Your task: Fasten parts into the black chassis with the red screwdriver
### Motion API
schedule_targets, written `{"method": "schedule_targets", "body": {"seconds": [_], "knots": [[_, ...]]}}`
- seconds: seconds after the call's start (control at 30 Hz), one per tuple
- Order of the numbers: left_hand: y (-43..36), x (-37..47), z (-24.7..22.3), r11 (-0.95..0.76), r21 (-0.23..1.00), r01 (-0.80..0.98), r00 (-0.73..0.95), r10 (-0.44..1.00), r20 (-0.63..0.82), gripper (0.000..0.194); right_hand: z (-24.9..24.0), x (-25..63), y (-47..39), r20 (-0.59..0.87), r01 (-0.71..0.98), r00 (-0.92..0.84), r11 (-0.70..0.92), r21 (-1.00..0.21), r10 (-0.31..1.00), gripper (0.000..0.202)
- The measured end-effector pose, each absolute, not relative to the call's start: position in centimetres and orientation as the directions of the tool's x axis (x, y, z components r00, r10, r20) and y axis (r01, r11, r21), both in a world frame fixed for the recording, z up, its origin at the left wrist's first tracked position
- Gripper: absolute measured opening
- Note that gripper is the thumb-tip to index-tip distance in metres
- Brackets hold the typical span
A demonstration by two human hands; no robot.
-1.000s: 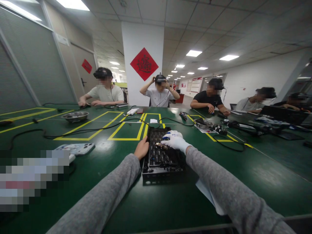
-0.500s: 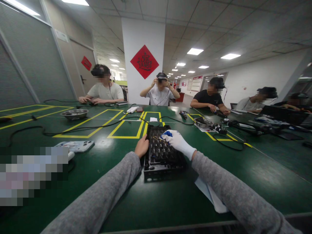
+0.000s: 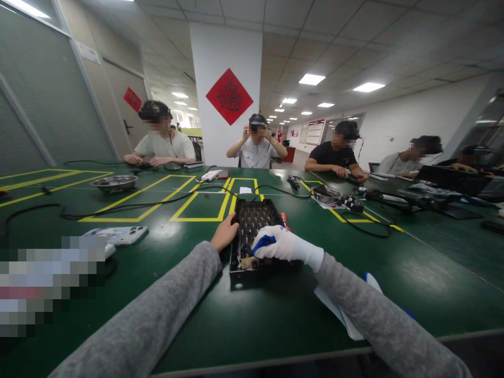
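A black rectangular case with rows of shiny metal bits lies on the green table. My bare left hand is wrapped round its left rim, fingers partly hidden behind the edge. Over the near part of the case, my right hand, in a white glove with blue fingertips, has its fingers pressed together. A small yellowish piece shows just under those fingertips; its kind is unclear, and the fingers hide part of it.
A phone lies on the left. Steel bowls stand farther back, with black cables across the table. Something red sits beside the case. Pale cloth lies under my right forearm. Several people sit opposite.
My right hand has moved toward me, from the middle of the case to its near end, along with the yellowish piece. My left hand stays on the left rim.
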State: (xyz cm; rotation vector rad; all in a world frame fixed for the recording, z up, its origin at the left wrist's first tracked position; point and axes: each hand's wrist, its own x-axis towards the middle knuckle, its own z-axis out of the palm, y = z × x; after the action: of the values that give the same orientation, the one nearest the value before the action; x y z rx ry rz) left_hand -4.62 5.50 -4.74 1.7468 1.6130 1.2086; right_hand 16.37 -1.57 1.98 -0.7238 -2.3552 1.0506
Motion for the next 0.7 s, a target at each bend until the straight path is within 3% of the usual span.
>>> {"method": "schedule_targets", "body": {"seconds": [0.1,0.47,0.7], "knots": [[5.2,-4.71,-4.51,-0.216,0.792,0.571,-0.059,0.951,0.303,0.055,2.41,16.6,-1.84,0.25,0.283,-0.789,0.694,-0.662,0.561,0.018],[4.87,-4.62,-4.15,-0.225,0.753,0.618,-0.045,0.946,0.32,0.052,2.43,16.54,-2.41,0.299,0.311,-0.823,0.823,-0.474,0.484,0.016],[5.13,-4.7,-4.35,-0.229,0.743,0.629,-0.032,0.947,0.319,0.053,1.86,16.86,-2.0,0.277,0.358,-0.804,0.801,-0.48,0.525,0.015]]}}
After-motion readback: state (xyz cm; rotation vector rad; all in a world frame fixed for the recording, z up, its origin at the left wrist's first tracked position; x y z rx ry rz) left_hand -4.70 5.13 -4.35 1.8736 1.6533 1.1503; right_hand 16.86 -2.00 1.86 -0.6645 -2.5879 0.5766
